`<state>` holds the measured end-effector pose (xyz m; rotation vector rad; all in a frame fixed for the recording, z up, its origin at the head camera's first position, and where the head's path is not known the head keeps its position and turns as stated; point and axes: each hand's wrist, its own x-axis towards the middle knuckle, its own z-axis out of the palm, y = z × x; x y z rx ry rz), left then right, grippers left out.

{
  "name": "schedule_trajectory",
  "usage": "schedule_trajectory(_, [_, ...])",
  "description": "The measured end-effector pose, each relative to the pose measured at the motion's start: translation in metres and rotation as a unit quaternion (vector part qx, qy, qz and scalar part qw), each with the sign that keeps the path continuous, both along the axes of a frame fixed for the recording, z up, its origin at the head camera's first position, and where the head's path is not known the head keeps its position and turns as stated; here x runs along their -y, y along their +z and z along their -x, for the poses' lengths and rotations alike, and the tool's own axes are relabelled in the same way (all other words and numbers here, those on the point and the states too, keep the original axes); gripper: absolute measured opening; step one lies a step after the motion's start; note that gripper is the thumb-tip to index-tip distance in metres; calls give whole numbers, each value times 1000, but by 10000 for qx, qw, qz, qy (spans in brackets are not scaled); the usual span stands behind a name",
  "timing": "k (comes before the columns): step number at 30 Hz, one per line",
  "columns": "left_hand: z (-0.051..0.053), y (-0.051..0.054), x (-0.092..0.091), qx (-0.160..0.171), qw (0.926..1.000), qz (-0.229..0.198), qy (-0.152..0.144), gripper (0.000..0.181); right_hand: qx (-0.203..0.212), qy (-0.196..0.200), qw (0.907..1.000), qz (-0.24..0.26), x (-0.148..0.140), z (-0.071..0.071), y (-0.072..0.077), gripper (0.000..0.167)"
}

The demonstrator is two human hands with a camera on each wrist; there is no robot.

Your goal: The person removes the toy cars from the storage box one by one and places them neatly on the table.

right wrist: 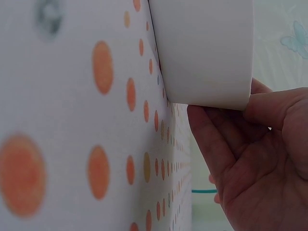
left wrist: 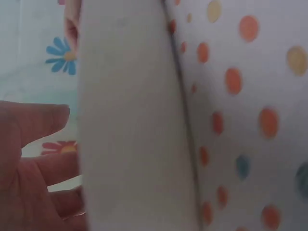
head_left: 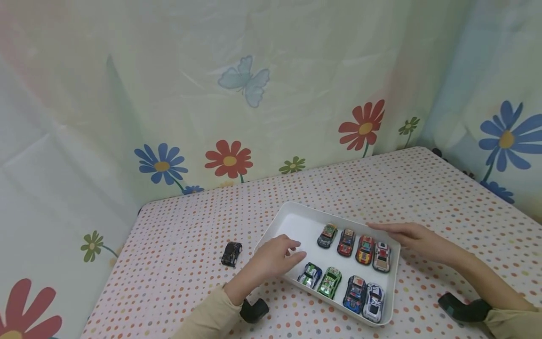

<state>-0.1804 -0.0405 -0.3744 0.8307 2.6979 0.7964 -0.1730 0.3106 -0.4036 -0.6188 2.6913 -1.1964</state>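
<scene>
A white tray (head_left: 296, 227) lies on the table, holding several small toy cars in two rows. At the far row's left end is a dark green and orange car (head_left: 327, 235); at its right end is a white and red one (head_left: 382, 257). Nearer are a green car (head_left: 330, 282) and a white one (head_left: 374, 302). Over the tray's left part hovers my left hand (head_left: 275, 256), with loosely bent fingers and nothing in them. My right hand (head_left: 417, 240) touches the tray's outer right corner, fingers stretched along the wall (right wrist: 207, 53). A black toy car (head_left: 231, 254) stands outside, left of the tray.
A dotted cloth (head_left: 190, 226) covers the table. Flowered sheets (head_left: 292, 117) hang behind it and at the sides. Black devices are strapped at the left wrist (head_left: 254, 310) and the right wrist (head_left: 463, 307).
</scene>
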Motion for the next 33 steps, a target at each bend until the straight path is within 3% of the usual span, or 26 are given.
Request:
schedule_trajectory(5, [-2,-13,-6,312,9988,120,-364,37,6,11,10000,-24,0,0,0,38])
schedule_trajectory(12, [-3,-19,-7,109,9981,110,-604,29,-42,-30,9999,-116,-1,1,-1,38])
schedule_trajectory(17, [-5,-19,-6,36,9980,168,-610,27,22,23,10000,-29,-1,1,-1,38])
schedule_trajectory(27, [-14,-12,-9,878,9934,-530,-503,29,-64,-24,9999,-128,-2,0,-2,38])
schedule_trajectory(33, [-17,-11,-10,918,9915,-787,-472,30,-32,-12,10000,-67,0,1,-3,37])
